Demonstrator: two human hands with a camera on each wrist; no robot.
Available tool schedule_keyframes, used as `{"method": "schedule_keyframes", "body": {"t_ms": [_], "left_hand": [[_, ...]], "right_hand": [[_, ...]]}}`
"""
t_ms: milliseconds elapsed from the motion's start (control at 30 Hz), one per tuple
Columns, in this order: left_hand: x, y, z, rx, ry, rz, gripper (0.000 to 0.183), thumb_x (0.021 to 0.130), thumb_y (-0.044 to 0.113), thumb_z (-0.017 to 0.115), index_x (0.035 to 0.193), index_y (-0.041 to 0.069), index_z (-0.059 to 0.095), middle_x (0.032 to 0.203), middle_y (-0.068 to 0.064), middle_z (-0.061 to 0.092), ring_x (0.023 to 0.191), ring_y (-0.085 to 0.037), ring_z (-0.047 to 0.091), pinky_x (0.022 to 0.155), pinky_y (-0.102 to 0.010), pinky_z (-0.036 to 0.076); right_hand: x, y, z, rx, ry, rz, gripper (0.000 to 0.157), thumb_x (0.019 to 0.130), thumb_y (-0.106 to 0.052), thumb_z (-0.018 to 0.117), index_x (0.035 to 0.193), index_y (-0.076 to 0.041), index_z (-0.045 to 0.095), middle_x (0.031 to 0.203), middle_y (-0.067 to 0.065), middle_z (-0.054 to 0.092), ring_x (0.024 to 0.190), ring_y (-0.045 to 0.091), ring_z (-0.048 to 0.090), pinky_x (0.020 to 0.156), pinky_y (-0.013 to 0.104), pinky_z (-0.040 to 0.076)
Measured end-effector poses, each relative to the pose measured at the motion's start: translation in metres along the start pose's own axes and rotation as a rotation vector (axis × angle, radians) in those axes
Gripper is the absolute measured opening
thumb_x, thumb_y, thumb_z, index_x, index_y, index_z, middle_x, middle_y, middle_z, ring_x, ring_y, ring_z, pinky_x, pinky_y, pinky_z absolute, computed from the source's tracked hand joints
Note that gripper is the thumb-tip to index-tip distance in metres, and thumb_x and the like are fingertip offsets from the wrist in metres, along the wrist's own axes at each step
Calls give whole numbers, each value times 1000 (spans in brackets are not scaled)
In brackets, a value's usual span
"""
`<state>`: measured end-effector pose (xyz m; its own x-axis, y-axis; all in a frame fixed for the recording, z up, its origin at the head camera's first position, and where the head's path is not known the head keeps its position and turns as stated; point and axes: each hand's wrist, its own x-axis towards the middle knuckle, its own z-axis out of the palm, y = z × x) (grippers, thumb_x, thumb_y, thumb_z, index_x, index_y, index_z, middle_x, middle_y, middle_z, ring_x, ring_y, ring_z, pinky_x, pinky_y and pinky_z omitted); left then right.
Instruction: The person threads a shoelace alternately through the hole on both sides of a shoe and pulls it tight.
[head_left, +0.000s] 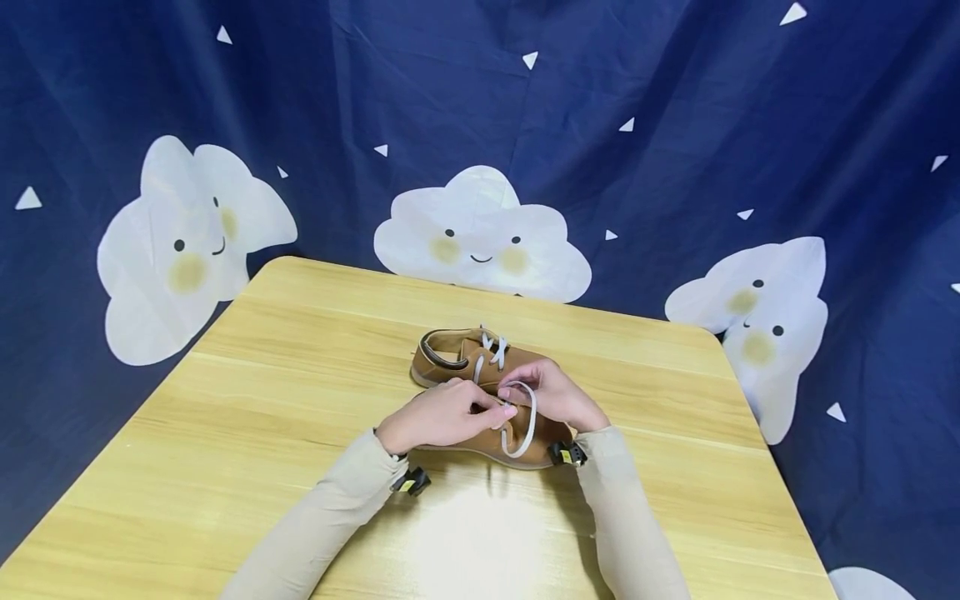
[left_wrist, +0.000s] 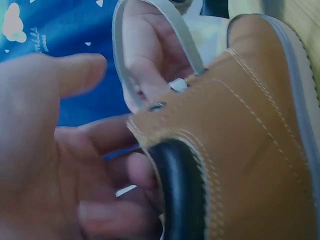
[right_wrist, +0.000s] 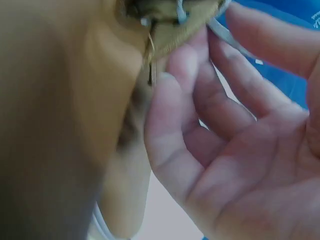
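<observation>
Two brown shoes lie side by side on the table, toes to the right. Both hands work at the near shoe (head_left: 551,437), whose white shoelace (head_left: 533,421) arches in a loose loop over its front. The right hand (head_left: 555,393) pinches the lace near the eyelets with its fingertips. Bent loosely, the fingers of the left hand (head_left: 446,414) touch the shoe's eyelet flap, and its thumb stands apart from them in the left wrist view. A bit of lace (left_wrist: 126,190) shows beside those fingers. In the right wrist view, fingers (right_wrist: 167,117) reach the flap's edge.
Just behind the near shoe lies the far shoe (head_left: 517,357), with its white lace (head_left: 500,350) threaded. The wooden table (head_left: 262,375) extends around both. A dark blue curtain (head_left: 337,100) with smiling clouds hangs behind. Small black devices (head_left: 567,453) are strapped at both wrists.
</observation>
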<state>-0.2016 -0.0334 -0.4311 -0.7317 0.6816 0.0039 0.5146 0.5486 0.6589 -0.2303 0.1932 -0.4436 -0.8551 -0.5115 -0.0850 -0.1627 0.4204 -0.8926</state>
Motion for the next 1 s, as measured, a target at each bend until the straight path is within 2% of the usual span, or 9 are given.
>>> {"method": "schedule_keyframes", "body": {"t_ms": [200, 300, 400, 500, 567, 667, 833, 1000], "left_hand": [[-2, 8, -1, 10, 68, -11, 48, 106, 44, 53, 74, 14, 73, 50, 16, 28, 44, -3, 27, 45, -21, 24], [-5, 13, -3, 63, 104, 3, 45, 105, 37, 56, 65, 19, 65, 50, 16, 30, 44, -2, 29, 45, -21, 24], [-7, 19, -5, 118, 134, 23, 43, 105, 32, 58, 63, 22, 60, 51, 15, 32, 46, -1, 31, 46, -20, 26], [-10, 25, -8, 152, 139, 51, 35, 104, 28, 60, 70, 20, 67, 55, 14, 35, 49, -1, 35, 47, -20, 29], [-12, 28, -9, 188, 140, 70, 33, 103, 26, 61, 71, 20, 67, 57, 13, 38, 52, -2, 39, 48, -21, 31], [-16, 35, -11, 252, 166, 109, 29, 101, 24, 63, 72, 22, 67, 61, 12, 45, 62, -6, 46, 53, -21, 37], [-23, 43, -14, 336, 194, 159, 25, 100, 22, 66, 75, 22, 67, 67, 12, 55, 74, -9, 53, 61, -22, 42], [-33, 53, -19, 364, 104, 173, 27, 99, 25, 67, 73, 25, 67, 70, 13, 55, 73, -7, 55, 62, -23, 45]], "right_hand": [[-7, 5, -15, -106, -121, -41, 15, 99, -8, 67, 109, -1, 77, 101, 10, 78, 91, 10, 69, 86, 21, 55], [-14, 4, -24, -198, -206, -53, 18, 97, -7, 68, 113, -1, 75, 107, 12, 78, 96, 16, 71, 89, 27, 56], [-21, 2, -31, -276, -288, -27, 32, 91, -11, 77, 121, -3, 72, 116, 12, 75, 103, 22, 70, 94, 39, 55], [-25, -1, -29, -309, -324, 52, 59, 78, -21, 90, 130, -6, 68, 125, 10, 70, 111, 26, 65, 100, 48, 52], [-25, -2, -24, -329, -323, 108, 75, 70, -25, 96, 135, -6, 64, 128, 10, 66, 114, 27, 61, 104, 51, 49], [-23, -3, -17, -371, -314, 159, 86, 63, -27, 99, 137, -4, 61, 129, 12, 61, 116, 26, 58, 108, 50, 47], [-21, -5, -11, -473, -282, 194, 88, 59, -25, 100, 134, -1, 60, 126, 10, 58, 114, 25, 59, 107, 45, 48], [-22, -6, -8, -490, -252, 235, 88, 60, -22, 100, 134, 1, 60, 129, 11, 59, 116, 26, 60, 108, 46, 48]]}}
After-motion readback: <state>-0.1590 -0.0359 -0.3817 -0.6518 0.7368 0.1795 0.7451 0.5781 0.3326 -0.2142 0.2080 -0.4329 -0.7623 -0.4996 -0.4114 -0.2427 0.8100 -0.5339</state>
